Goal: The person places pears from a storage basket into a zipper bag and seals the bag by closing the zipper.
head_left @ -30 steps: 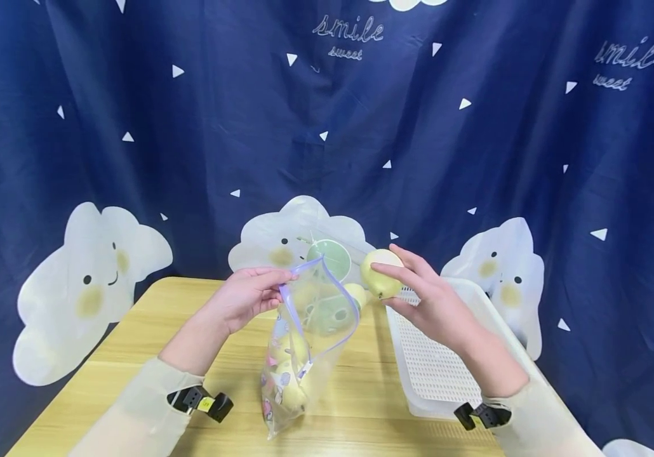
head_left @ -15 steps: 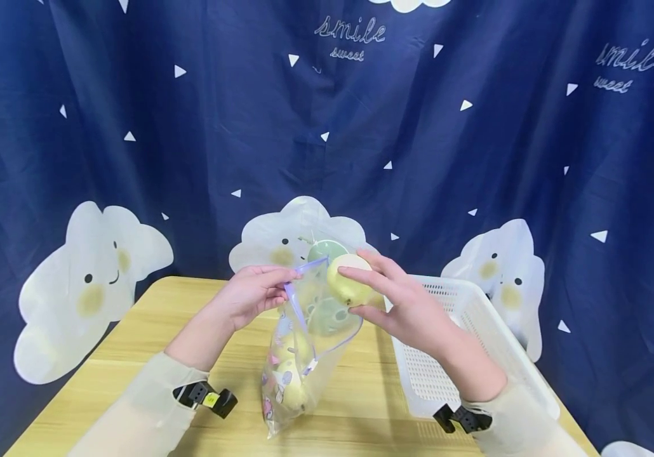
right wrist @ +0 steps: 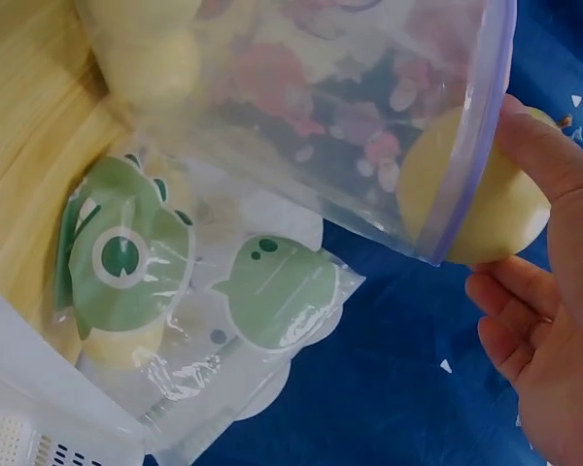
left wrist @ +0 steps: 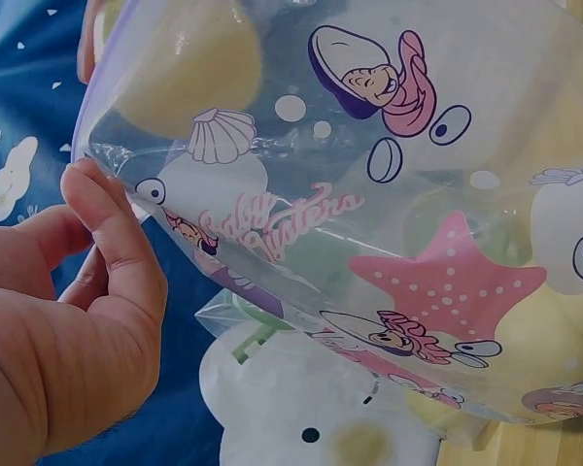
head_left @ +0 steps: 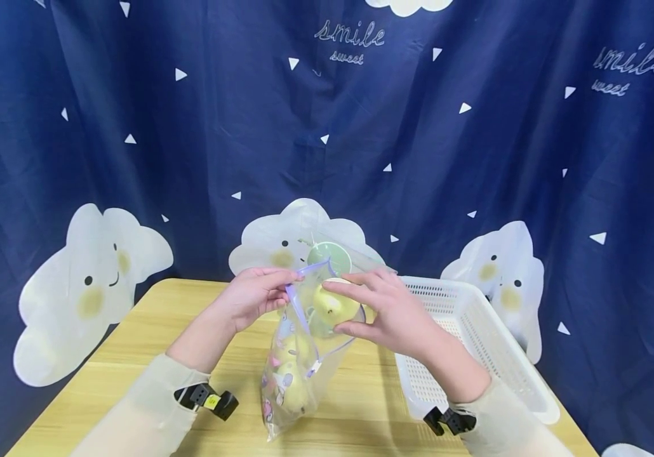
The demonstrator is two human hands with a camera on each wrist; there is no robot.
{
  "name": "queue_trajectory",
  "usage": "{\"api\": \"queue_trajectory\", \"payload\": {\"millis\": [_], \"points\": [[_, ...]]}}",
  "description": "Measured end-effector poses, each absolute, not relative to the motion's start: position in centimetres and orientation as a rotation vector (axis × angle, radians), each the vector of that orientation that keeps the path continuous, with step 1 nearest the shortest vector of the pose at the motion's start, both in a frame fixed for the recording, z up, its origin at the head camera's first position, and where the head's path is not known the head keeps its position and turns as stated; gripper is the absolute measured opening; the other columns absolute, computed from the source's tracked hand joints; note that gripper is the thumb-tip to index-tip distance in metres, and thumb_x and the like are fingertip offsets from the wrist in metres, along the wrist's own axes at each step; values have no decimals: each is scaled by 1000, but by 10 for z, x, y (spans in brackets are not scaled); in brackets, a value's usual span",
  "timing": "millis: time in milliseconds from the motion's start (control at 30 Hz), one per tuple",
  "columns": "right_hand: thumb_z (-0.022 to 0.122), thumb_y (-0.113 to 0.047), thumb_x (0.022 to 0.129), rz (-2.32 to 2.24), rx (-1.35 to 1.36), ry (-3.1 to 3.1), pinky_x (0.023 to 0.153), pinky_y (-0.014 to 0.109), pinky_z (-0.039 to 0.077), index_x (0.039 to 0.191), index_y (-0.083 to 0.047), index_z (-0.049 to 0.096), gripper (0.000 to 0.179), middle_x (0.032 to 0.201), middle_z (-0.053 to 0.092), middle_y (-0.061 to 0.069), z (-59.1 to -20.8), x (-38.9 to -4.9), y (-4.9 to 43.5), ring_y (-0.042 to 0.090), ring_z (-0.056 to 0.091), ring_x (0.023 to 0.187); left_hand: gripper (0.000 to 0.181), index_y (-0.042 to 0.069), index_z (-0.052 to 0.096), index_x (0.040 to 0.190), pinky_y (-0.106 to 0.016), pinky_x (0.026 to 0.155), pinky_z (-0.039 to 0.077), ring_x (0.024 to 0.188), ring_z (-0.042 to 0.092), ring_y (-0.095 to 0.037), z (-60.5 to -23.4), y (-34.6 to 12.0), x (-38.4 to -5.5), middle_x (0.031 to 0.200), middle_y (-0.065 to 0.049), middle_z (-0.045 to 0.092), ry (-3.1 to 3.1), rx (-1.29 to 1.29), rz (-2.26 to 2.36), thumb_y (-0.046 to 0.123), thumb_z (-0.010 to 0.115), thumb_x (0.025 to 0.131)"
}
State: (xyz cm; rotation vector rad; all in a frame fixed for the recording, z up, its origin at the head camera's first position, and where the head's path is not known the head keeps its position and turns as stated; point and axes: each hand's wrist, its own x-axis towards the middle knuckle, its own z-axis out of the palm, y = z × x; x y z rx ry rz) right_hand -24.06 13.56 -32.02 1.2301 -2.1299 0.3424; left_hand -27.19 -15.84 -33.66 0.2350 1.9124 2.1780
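Note:
A clear zip bag [head_left: 284, 381] with a purple rim and printed starfish and shells stands on the table with several pale yellow pears [head_left: 296, 390] inside. My left hand [head_left: 258, 295] pinches its rim at the upper left, as the left wrist view also shows. In my right hand [head_left: 390, 311] I hold another pear [head_left: 335, 306] at the bag's mouth. Seen from the right wrist, that pear [right wrist: 510, 209] is partly inside the purple rim, its stem outward.
Behind the zip bag is a second clear bag with green prints [right wrist: 126, 252] and something yellow in it. A white perforated basket [head_left: 489, 330] stands at the right of the wooden table [head_left: 190, 298]. A dark blue curtain [head_left: 247, 127] hangs behind.
My right hand has carried the pear leftward and down, from beside the basket into the zip bag's mouth. The left hand keeps its grip on the rim, almost unmoved.

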Motion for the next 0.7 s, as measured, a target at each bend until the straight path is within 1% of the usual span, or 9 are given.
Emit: {"api": "queue_trajectory", "payload": {"millis": [67, 133, 200, 267, 367, 500, 567, 633, 700], "points": [[95, -43, 83, 347, 1218, -2148, 102, 47, 57, 144, -27, 72, 67, 134, 75, 4, -322, -241, 137, 26, 67, 124, 24, -6, 75, 119, -13, 67, 59, 64, 64, -2, -336, -159, -272, 77, 3, 69, 1910, 236, 2179, 14, 73, 105], [95, -39, 85, 383, 1215, -2149, 102, 48, 57, 141, -24, 74, 62, 134, 75, 5, -322, -241, 138, 26, 68, 124, 21, -4, 77, 117, -13, 67, 59, 64, 64, -2, -335, -159, -271, 77, 3, 69, 1909, 234, 2187, 13, 72, 106], [94, -34, 87, 434, 1214, -2137, 103, 48, 57, 138, -22, 76, 56, 132, 75, 5, -321, -240, 139, 26, 69, 124, 15, 1, 79, 112, -12, 67, 59, 65, 63, -2, -335, -159, -270, 77, 4, 69, 1906, 238, 2194, 13, 71, 107], [93, -28, 89, 480, 1210, -2119, 102, 47, 58, 136, -20, 77, 50, 131, 76, 4, -320, -240, 141, 26, 70, 123, 13, 5, 81, 108, -12, 67, 59, 66, 63, -2, -335, -160, -270, 78, 4, 69, 1900, 245, 2197, 12, 70, 107], [89, -24, 93, 515, 1178, -2126, 101, 46, 60, 135, -20, 77, 45, 130, 75, 2, -318, -237, 145, 25, 70, 122, 15, 5, 82, 110, -13, 69, 59, 68, 64, -2, -336, -161, -269, 80, 3, 70, 1884, 253, 2201, 12, 69, 108], [85, -21, 97, 535, 1105, -2199, 96, 44, 62, 137, -20, 76, 41, 128, 75, 0, -320, -231, 152, 21, 71, 119, 19, 1, 80, 117, -13, 69, 60, 69, 65, -2, -338, -162, -269, 81, 3, 71, 1870, 249, 2216, 13, 68, 108], [83, -21, 98, 544, 1058, -2244, 92, 42, 63, 136, -20, 75, 39, 125, 76, -2, -324, -227, 155, 18, 72, 112, 19, 1, 80, 117, -13, 69, 60, 69, 64, -2, -339, -162, -269, 82, 3, 71, 1868, 249, 2220, 14, 68, 109], [81, -22, 99, 578, 1011, -2288, 82, 36, 62, 135, -19, 75, 36, 117, 76, -3, -329, -222, 156, 16, 73, 104, 19, 1, 79, 117, -12, 69, 59, 69, 64, -2, -340, -162, -269, 82, 3, 70, 1864, 255, 2221, 14, 68, 109], [80, -20, 100, 635, 975, -2333, 74, 31, 61, 129, -18, 76, 30, 108, 76, -6, -334, -216, 154, 10, 70, 92, 20, 1, 80, 117, -12, 69, 59, 69, 64, -2, -340, -162, -269, 82, 3, 70, 1862, 257, 2219, 14, 68, 109]]}}
